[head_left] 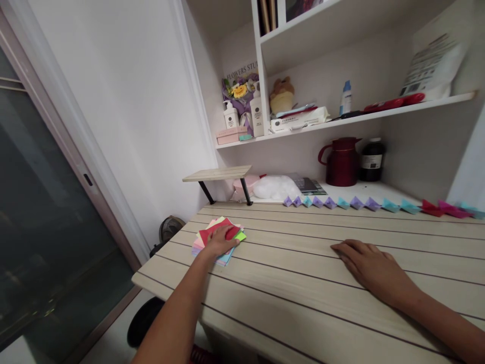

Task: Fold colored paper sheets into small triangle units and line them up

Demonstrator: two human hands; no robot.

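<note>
My left hand (222,241) reaches out to a fanned stack of coloured paper squares (212,233) at the left end of the wooden desk (303,293); its fingers lie on the red top sheet. Palm down, my right hand (369,268) rests flat on the desk to the right, fingers stretched out and holding nothing. A row of several folded paper shapes (364,203) in purple, teal and pink runs along the back of the desk.
A small wooden riser (217,174) stands at the back left, with a white fluffy item (275,187) beside it. A red jug (341,162) and dark jar (372,160) sit in the alcove. Shelves above hold bottles and boxes. A glass sliding door (45,227) is on the left.
</note>
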